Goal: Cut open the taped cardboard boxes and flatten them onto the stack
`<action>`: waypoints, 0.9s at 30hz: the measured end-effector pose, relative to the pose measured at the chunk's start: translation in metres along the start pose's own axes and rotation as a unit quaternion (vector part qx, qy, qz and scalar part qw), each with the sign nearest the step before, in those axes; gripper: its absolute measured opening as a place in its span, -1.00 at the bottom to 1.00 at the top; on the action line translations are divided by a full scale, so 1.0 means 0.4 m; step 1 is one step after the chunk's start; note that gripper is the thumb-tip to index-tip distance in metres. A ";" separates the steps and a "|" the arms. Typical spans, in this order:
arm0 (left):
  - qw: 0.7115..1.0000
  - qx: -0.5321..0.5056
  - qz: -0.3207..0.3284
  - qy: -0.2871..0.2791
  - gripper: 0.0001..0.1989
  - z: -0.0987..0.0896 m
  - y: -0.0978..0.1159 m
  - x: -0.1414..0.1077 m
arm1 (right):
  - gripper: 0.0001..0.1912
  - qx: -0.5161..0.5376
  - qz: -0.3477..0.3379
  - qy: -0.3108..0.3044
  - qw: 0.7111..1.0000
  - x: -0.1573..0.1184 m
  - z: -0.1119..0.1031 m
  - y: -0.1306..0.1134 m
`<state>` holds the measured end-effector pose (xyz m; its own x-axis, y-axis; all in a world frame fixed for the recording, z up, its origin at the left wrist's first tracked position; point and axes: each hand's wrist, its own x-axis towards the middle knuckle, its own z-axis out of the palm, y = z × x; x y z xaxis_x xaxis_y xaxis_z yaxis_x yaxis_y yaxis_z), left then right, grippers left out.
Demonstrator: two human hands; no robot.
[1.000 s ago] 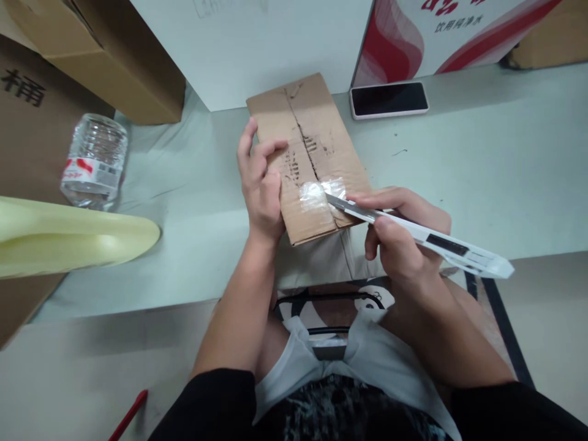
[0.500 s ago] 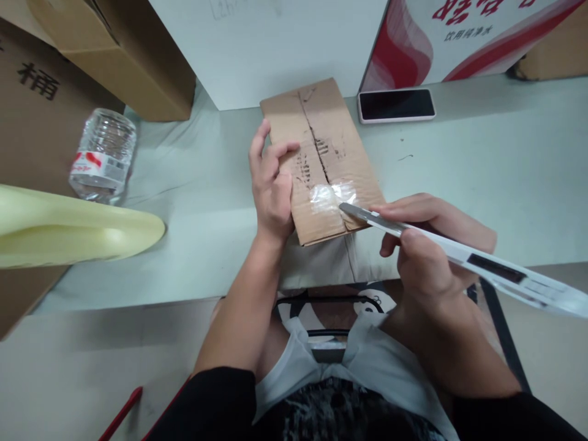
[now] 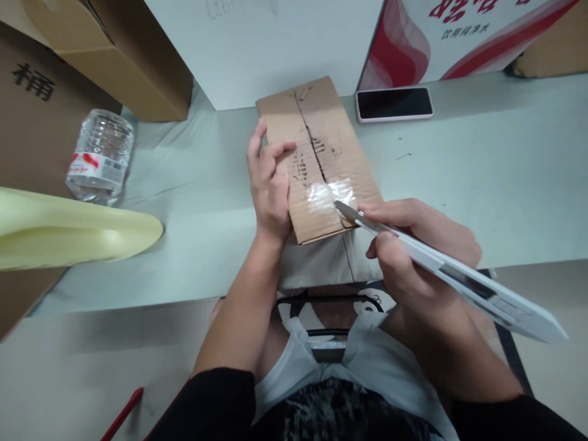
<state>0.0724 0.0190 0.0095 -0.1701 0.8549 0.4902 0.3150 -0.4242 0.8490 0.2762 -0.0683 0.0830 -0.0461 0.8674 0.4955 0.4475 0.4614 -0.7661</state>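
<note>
Pinched between thumb and fingers of the right hand is a long, slim white utility knife with a grey metal blade, its handle slanting back toward the person's right. The left hand clasps the left edge of a flat brown cardboard box, one digit lying over the top face and another stretched along the side.

Nearest the body are pale grey shorts and black sleeves; a thin red rod shows at lower left, above the floor. Beyond the lap, the box lies on a pale green tabletop, turned at a slant. Shiny clear tape crosses its near end over the dark centre seam, and the blade tip is at that tape; whether it cuts in, I cannot tell.

To the left, a smooth, rounded pale yellow object reaches over the table. Past it is a clear ribbed plastic bottle with a red-and-white label. Farther off, a phone with a black screen and pale rim lies just before a red-and-white printed carton. A plain white panel stands behind the box, with a tall brown carton to its left.
</note>
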 end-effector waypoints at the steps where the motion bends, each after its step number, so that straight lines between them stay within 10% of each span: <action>1: 1.000 -0.001 -0.001 0.000 -0.34 0.000 0.001 0.000 | -0.81 -0.003 -0.008 -0.006 1.000 0.002 0.003 0.002; 27: 1.000 0.003 -0.005 0.001 -0.46 -0.003 0.005 -0.003 | -0.81 0.009 0.121 -0.069 0.990 0.025 -0.032 -0.035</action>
<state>0.0720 0.0169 0.0107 -0.1749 0.8586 0.4819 0.3189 -0.4137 0.8528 0.2809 -0.0687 0.1040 -0.0629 0.9694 0.2371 0.4438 0.2400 -0.8634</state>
